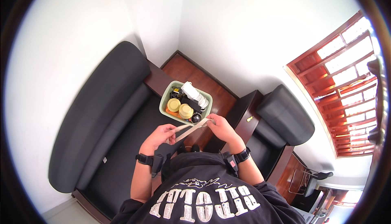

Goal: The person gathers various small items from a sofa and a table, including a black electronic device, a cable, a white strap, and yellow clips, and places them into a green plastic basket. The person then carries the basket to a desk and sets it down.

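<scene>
My left hand [160, 137] and my right hand [222, 127] hold a pale, flat strip [191, 131] between them, looped or folded, its fingers pinching at each end. What it is made of cannot be told. Just beyond the strip stands a light green plastic basket [162, 97]. In it lie two round yellow items [186, 111], a white power strip [190, 90] with a coiled white cable [202, 100], black cables and a dark oblong item [191, 104]. An orange thing shows beneath the yellow ones.
A black sofa [122, 138] with a padded backrest is on the left. To the right, a black armchair [285, 117] adjoins a dark wooden armrest [244, 123] bearing a small yellow item [250, 119]. White walls meet behind the basket. A small white tag [104, 160] lies on the sofa.
</scene>
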Demonstrator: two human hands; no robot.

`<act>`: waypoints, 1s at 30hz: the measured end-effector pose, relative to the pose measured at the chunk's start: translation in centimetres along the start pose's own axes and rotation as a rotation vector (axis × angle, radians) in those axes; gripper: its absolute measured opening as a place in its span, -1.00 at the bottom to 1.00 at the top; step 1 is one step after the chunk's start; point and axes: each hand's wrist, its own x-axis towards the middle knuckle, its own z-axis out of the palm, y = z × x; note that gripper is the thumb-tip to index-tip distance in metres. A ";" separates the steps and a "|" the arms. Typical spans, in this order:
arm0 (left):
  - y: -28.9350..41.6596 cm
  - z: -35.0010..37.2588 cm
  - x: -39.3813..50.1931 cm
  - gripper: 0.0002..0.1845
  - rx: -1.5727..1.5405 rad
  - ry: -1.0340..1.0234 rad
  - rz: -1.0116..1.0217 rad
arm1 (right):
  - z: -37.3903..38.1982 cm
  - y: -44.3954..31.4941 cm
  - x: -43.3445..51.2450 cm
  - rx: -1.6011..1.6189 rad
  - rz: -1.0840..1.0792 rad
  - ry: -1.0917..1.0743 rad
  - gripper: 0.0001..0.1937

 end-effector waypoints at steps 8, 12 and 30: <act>-0.5 1.3 1.3 -0.23 0.682 0.196 0.589 | 1.0 -1.8 -0.4 -0.100 0.047 -0.259 -0.76; 0.9 6.3 2.6 -0.08 0.142 -0.436 0.498 | 3.1 -2.5 -0.4 0.055 -0.019 -0.251 -0.74; -0.6 10.5 11.4 -0.77 0.890 0.269 0.857 | 5.9 12.4 5.6 1.651 0.643 -0.306 -0.68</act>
